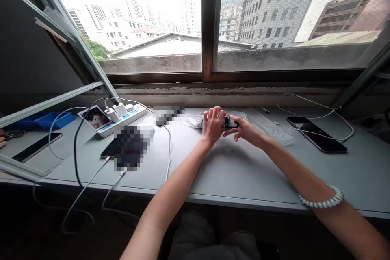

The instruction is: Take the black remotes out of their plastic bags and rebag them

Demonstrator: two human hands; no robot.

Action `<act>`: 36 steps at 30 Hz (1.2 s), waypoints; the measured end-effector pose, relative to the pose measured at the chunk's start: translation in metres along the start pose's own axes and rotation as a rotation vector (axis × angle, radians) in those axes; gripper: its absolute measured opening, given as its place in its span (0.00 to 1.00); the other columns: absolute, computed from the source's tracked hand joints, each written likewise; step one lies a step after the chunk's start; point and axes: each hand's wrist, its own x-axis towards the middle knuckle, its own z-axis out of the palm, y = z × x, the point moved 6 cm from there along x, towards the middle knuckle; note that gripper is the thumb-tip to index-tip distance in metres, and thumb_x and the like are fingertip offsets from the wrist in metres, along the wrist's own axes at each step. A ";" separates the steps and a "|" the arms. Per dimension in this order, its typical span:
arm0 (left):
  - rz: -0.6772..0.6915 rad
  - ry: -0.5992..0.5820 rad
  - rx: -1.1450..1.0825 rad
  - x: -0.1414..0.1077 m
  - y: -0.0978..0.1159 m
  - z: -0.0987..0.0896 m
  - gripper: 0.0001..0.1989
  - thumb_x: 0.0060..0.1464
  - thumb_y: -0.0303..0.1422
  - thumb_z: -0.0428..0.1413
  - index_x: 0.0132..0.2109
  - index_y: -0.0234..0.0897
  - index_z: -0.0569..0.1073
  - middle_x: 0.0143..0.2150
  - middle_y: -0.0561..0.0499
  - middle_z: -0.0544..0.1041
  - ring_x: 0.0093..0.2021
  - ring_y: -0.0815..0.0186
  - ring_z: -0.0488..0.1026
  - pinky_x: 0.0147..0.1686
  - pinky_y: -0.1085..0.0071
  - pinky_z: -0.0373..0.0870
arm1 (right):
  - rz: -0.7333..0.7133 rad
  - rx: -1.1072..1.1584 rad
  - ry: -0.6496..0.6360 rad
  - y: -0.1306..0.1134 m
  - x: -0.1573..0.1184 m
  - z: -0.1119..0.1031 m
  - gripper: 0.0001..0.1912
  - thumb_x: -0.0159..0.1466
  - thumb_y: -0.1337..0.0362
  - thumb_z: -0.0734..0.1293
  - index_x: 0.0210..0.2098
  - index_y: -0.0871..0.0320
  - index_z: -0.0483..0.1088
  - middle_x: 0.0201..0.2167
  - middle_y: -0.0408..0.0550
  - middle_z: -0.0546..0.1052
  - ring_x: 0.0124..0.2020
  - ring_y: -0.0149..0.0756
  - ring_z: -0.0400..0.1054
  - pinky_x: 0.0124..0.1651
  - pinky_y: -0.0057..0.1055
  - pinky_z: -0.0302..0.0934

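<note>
Our left hand [213, 125] arches, fingers bent, over the left part of a small dark device [232, 122]; whether it grips, we cannot tell. Our right hand [243, 131] pinches the right end between thumb and fingers. The device lies between both hands, neither clearly nearer, its long axis seemingly running left to right. Clear plastic [276, 131] spreads beside it on the desk [243, 178]; well to the right rests a phone [318, 135].

From here I'd call it an office or workroom: a long grey bench [258, 183] under a window [210, 28] onto tall buildings, with a loaded power strip [124, 120] and charging cables left of centre.
</note>
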 end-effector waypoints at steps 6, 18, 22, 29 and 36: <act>0.007 0.015 0.023 0.000 -0.001 -0.002 0.08 0.52 0.28 0.51 0.41 0.41 0.66 0.46 0.45 0.69 0.48 0.58 0.64 0.49 0.62 0.55 | -0.029 0.014 0.044 0.003 0.002 0.000 0.20 0.64 0.54 0.54 0.41 0.61 0.69 0.39 0.56 0.77 0.33 0.43 0.74 0.22 0.28 0.66; -0.035 -0.010 -0.058 0.003 -0.034 0.000 0.21 0.47 0.42 0.59 0.47 0.41 0.66 0.45 0.48 0.71 0.48 0.60 0.65 0.51 0.63 0.54 | -0.197 0.166 0.362 -0.018 -0.003 -0.058 0.19 0.61 0.53 0.59 0.44 0.59 0.70 0.31 0.49 0.77 0.22 0.36 0.72 0.21 0.30 0.66; -0.079 -0.012 -0.159 0.001 -0.041 0.003 0.21 0.48 0.47 0.58 0.45 0.41 0.67 0.41 0.52 0.73 0.43 0.64 0.69 0.48 0.66 0.56 | -0.184 0.343 0.333 -0.021 -0.006 -0.059 0.21 0.63 0.52 0.55 0.45 0.58 0.70 0.29 0.47 0.77 0.22 0.34 0.72 0.22 0.27 0.67; -0.120 0.024 -0.217 -0.003 -0.040 0.000 0.19 0.48 0.47 0.57 0.44 0.42 0.68 0.40 0.52 0.72 0.42 0.65 0.69 0.45 0.69 0.59 | -0.033 0.595 0.063 -0.019 -0.009 -0.040 0.17 0.65 0.55 0.55 0.45 0.55 0.68 0.29 0.46 0.77 0.29 0.30 0.73 0.22 0.18 0.66; -0.104 -0.017 -0.201 -0.004 -0.036 0.001 0.20 0.49 0.47 0.56 0.46 0.42 0.68 0.40 0.52 0.72 0.42 0.65 0.69 0.45 0.70 0.59 | 0.090 0.495 0.155 0.003 -0.001 -0.045 0.16 0.66 0.55 0.55 0.33 0.55 0.69 0.26 0.44 0.75 0.19 0.25 0.69 0.15 0.16 0.63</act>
